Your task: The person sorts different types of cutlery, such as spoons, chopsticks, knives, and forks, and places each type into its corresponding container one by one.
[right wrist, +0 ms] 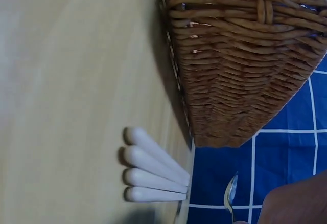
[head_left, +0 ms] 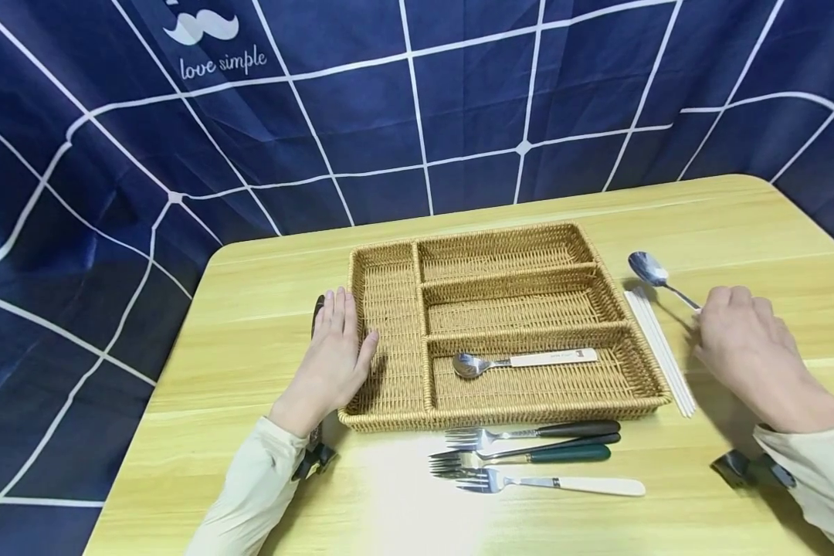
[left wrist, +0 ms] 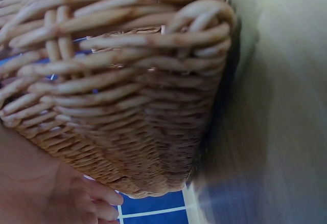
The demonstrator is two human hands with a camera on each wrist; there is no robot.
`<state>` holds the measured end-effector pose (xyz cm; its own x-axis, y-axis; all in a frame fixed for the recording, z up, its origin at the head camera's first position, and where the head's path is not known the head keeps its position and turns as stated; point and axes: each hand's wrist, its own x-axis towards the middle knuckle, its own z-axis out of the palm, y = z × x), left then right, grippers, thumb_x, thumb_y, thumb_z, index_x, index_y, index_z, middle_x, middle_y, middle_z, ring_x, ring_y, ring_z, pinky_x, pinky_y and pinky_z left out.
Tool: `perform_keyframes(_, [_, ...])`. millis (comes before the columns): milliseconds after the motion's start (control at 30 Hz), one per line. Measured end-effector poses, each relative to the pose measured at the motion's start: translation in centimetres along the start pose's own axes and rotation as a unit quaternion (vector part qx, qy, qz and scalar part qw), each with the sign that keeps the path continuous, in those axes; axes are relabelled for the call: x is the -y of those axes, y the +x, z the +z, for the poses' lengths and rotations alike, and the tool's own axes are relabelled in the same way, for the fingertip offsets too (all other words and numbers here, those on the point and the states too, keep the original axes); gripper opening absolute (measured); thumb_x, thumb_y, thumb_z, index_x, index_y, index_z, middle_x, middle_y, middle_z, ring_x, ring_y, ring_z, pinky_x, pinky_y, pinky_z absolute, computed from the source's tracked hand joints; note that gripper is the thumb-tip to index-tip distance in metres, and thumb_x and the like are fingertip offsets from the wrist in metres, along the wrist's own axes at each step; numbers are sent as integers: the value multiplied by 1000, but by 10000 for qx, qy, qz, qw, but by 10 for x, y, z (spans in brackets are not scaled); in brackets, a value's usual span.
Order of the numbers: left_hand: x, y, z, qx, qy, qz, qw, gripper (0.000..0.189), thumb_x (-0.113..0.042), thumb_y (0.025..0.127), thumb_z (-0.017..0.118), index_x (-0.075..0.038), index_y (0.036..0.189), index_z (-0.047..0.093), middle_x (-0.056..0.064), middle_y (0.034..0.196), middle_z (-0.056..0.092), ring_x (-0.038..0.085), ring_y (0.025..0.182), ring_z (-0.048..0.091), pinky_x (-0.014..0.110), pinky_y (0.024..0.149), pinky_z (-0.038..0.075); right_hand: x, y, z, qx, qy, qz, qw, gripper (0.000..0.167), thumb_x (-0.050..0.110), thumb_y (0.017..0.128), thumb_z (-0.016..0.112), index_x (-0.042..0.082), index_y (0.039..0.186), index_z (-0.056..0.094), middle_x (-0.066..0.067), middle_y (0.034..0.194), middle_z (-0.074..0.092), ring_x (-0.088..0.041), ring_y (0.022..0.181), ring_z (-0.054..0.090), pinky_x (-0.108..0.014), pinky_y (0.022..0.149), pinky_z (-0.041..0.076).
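Note:
My right hand [head_left: 750, 351] holds a metal spoon [head_left: 648, 268] by its handle, bowl pointing away to the left, right of the wicker tray. The spoon bowl [right wrist: 231, 191] also shows in the right wrist view; most of its handle is hidden in the hand. My left hand [head_left: 330, 359] lies against the left wall of the divided wicker tray [head_left: 389, 421], fingers straight, thumb over the rim. In the left wrist view the tray's woven side [left wrist: 117, 86] fills much of the picture. A spoon with a white handle [head_left: 552, 357] lies in the tray's front compartment.
Several white chopsticks [head_left: 660, 351] lie along the tray's right side. Several forks lie in front of it, including a white-handled fork [head_left: 598, 486] and a green-handled fork [head_left: 570, 453]. A dark object [head_left: 318, 309] sits partly hidden beneath my left hand. A blue checked curtain [head_left: 472, 108] hangs behind the table.

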<state>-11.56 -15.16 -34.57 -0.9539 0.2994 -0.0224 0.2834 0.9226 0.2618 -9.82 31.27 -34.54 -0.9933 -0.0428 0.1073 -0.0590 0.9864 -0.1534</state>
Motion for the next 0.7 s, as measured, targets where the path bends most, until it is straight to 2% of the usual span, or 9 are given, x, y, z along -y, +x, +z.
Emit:
perform_keyframes(133, [0, 0, 0, -35, 7, 16, 10000, 68, -33, 105, 30, 13, 148, 3, 31, 155, -1, 41, 144, -6, 51, 118, 4, 4, 3, -4, -91, -26, -114, 9999, 28, -2, 80, 62, -14, 83, 37, -32, 74, 39, -51, 66, 44, -55, 48, 38])
perform_keyframes(367, [0, 0, 1, -18, 13, -3, 10000, 69, -34, 105, 29, 13, 148, 3, 31, 155, -2, 41, 144, -6, 51, 118, 4, 10, 6, -5, -831, -32, -567, 9949, 24, -3, 83, 60, -13, 79, 39, -29, 70, 39, -48, 60, 42, -53, 43, 36])
perform_keyframes(700, [1, 1, 2, -63, -25, 1, 10000, 69, -34, 105, 29, 13, 148, 2, 31, 155, -3, 42, 144, -5, 51, 118, 4, 19, 13, -13, -1042, 2, -753, 9917, 22, -5, 79, 63, -14, 83, 43, -28, 73, 42, -51, 67, 44, -55, 48, 36])
